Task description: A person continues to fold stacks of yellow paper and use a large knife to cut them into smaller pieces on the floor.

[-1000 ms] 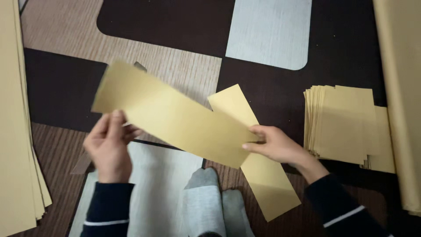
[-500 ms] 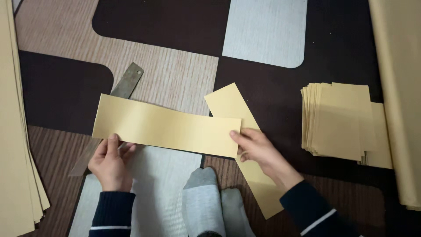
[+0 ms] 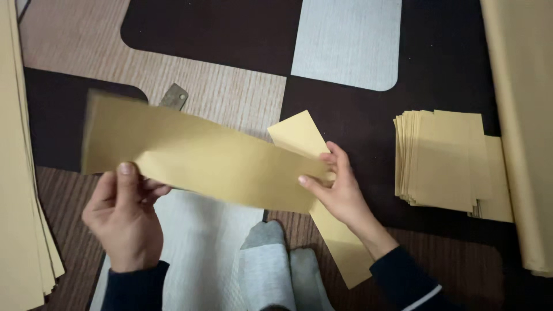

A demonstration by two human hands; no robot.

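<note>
I hold a long tan paper strip (image 3: 201, 155) in the air with both hands. My left hand (image 3: 124, 216) pinches its lower edge near the left end. My right hand (image 3: 340, 190) grips the right end, thumb on the front. The strip's left end is blurred. Under my right hand a second tan strip (image 3: 340, 247) lies on the patterned rug (image 3: 230, 40), running from upper left to lower right. The strip I hold hides its middle part.
A stack of cut tan pieces (image 3: 449, 161) lies to the right. Large tan sheets lie along the left edge (image 3: 17, 201) and right edge (image 3: 518, 115). A metal ruler's end (image 3: 174, 96) pokes out above the held strip. My grey-socked feet (image 3: 276, 270) rest below.
The strip has been raised off the rug and turned so its left end sits higher. Both hands rose with it. It now covers most of the ruler.
</note>
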